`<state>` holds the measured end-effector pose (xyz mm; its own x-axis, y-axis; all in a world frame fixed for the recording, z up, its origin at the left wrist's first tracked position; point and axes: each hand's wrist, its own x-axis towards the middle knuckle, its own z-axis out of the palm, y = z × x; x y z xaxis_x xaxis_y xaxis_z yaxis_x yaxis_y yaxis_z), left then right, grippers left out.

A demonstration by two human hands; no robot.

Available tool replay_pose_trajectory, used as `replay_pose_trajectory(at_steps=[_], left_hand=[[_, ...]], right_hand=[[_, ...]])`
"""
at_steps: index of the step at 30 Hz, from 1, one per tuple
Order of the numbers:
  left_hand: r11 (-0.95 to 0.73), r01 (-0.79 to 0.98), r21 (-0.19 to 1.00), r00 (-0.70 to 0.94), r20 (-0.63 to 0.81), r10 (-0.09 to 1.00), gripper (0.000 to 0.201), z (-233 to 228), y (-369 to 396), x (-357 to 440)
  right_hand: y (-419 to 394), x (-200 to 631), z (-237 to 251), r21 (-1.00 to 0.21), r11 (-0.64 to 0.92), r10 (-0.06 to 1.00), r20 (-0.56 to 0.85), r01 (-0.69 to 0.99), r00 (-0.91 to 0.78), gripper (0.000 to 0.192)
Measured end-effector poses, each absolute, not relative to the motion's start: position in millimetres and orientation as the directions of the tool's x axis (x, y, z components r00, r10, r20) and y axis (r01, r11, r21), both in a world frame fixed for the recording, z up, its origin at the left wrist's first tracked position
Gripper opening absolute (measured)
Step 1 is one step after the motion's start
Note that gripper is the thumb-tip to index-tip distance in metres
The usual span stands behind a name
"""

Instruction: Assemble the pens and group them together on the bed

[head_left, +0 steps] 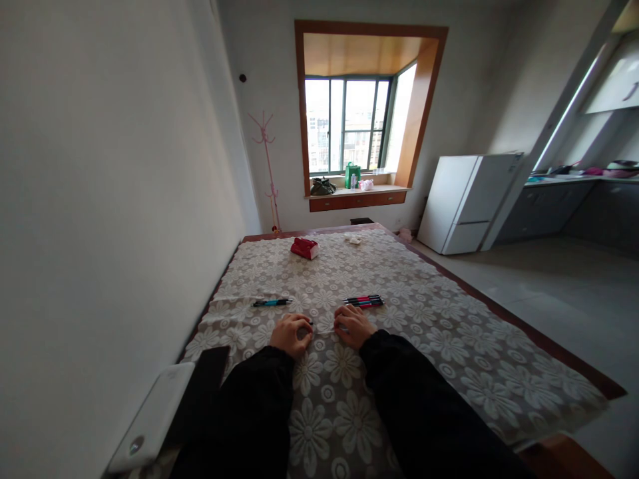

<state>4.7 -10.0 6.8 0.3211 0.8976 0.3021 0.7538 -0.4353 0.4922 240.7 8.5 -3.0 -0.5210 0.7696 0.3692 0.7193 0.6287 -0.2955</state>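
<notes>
My left hand (292, 334) rests on the patterned tablecloth with its fingers curled toward the thumb. A small dark tip shows at its fingertips; the rest of that thing is hidden. Across a short gap, my right hand (353, 326) is also curled, thumb near the fingers, and what it may hold cannot be made out. Beyond the left hand lies a teal and black pen (272, 303). Several pens (363, 301) with pink and dark barrels lie side by side just past the right hand.
Farther up the tablecloth (344, 419) are a red tissue pack (304, 248) and a small white item (352, 239). A white device (152, 419) and a dark flat object (204, 382) lie by my left forearm. The wall (124, 166) borders the table's left side.
</notes>
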Motion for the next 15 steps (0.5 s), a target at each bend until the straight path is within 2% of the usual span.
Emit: replay_pose_trajectory(at_steps=[3, 6, 9, 15], left_hand=[[-0.434, 0.744, 0.508, 0.324, 0.293, 0.899, 0.013, 6, -9, 4], [-0.401, 0.751, 0.525, 0.290, 0.284, 0.914, 0.026, 4, -7, 3], [-0.383, 0.774, 0.504, 0.264, 0.292, 0.919, 0.031, 0, -4, 2], [-0.409, 0.791, 0.454, 0.276, 0.332, 0.902, 0.021, -4, -3, 2]], right_hand=[[10, 240, -5, -0.306, 0.622, 0.776, 0.365, 0.721, -0.514, 0.004], [10, 240, -5, -0.317, 0.616, 0.781, 0.365, 0.722, -0.506, 0.004], [10, 240, -5, -0.319, 0.606, 0.788, 0.365, 0.729, -0.496, 0.004], [9, 238, -5, -0.331, 0.598, 0.795, 0.364, 0.730, -0.486, 0.004]])
